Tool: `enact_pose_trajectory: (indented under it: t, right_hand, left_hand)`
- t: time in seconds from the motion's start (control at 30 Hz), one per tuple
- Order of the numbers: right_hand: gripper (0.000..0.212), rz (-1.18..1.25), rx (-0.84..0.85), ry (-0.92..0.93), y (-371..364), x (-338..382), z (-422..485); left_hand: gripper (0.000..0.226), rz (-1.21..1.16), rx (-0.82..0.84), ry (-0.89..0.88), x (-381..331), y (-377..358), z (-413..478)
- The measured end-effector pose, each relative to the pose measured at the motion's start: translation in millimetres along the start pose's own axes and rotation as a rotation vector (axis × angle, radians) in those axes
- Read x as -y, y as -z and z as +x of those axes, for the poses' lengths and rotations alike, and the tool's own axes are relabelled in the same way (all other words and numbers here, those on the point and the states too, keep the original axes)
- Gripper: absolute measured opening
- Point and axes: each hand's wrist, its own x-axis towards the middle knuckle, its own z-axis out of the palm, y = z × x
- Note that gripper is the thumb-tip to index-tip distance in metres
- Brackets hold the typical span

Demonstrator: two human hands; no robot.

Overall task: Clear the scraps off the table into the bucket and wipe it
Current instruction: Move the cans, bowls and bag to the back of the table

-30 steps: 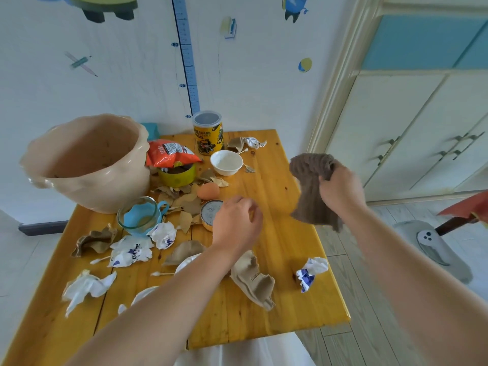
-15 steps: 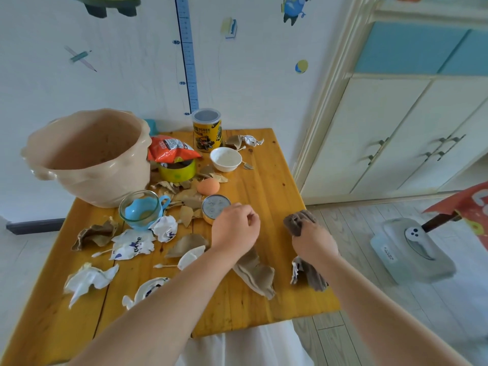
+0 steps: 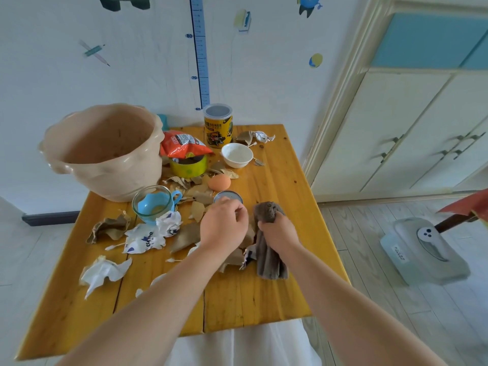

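A beige bucket [image 3: 103,151] stands at the back left of the wooden table [image 3: 277,294]. Crumpled white paper [image 3: 101,272], torn brown cardboard [image 3: 109,228] and dry leaves [image 3: 196,192] are strewn across the middle. My right hand [image 3: 278,231] grips a brown cloth [image 3: 269,257] that hangs down onto the table beside a small blue-and-white paper scrap [image 3: 248,256]. My left hand [image 3: 224,225] hovers with curled fingers over brown cardboard scraps, just in front of a round tin lid [image 3: 228,196]; whether it holds anything is hidden.
A yellow snack can [image 3: 218,126], a white bowl [image 3: 237,155], an orange snack bag [image 3: 182,145] on a green cup [image 3: 188,167], an egg [image 3: 219,182] and a glass cup [image 3: 153,204] crowd the back. Cabinets stand to the right; a plastic box [image 3: 425,250] lies on the floor.
My right hand came down from the air with the cloth and moved left across the table toward my left hand, pushing the blue-and-white paper scrap leftward. My left hand barely moved.
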Motion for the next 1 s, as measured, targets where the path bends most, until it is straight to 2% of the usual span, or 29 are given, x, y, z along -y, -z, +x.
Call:
enact_pose_trajectory:
  t: [0.07,0.13,0.23,0.3,0.37,0.43,0.5,0.57,0.7,0.83,0.93,1.0]
  right_hand:
    - [0.021,0.189,0.0,-0.032,5,5,-2]
    - [0.009,0.266,-0.067,-0.012,23,6,-4]
    - [0.008,0.155,-0.308,0.116,61,4,-2]
    - [0.019,0.013,-0.432,0.178,79,4,2]
    - [0.027,-0.185,-0.41,0.167,80,3,10]
    - [0.036,-0.371,-0.285,0.141,65,2,17]
    - [0.042,-0.456,-0.142,0.172,44,-1,21]
    - [0.042,-0.425,-0.072,0.192,22,-1,22]
    - [0.044,-0.338,-0.066,0.196,-9,2,21]
    - [0.033,-0.122,0.0,0.138,-12,10,24]
    - [0.023,0.066,-0.07,0.068,9,11,39]
    - [0.013,0.211,-0.198,0.028,27,16,54]
  left_hand:
    - [0.017,-0.024,-0.024,0.009,4,6,0]
    - [0.016,-0.042,-0.049,0.015,7,11,1]
    - [0.017,-0.073,-0.084,0.035,12,17,2]
    - [0.016,-0.09,-0.098,0.058,15,21,2]
    - [0.014,-0.112,-0.105,0.095,19,24,1]
    - [0.013,-0.138,-0.102,0.138,23,27,1]
    - [0.014,-0.16,-0.096,0.157,27,28,3]
    - [0.014,-0.152,-0.099,0.162,32,30,7]
    - [0.015,-0.157,-0.127,0.167,42,31,20]
    - [0.016,-0.16,-0.113,0.185,48,26,41]
    - [0.017,-0.174,-0.104,0.191,49,21,58]
    - [0.016,-0.19,-0.113,0.193,48,17,67]
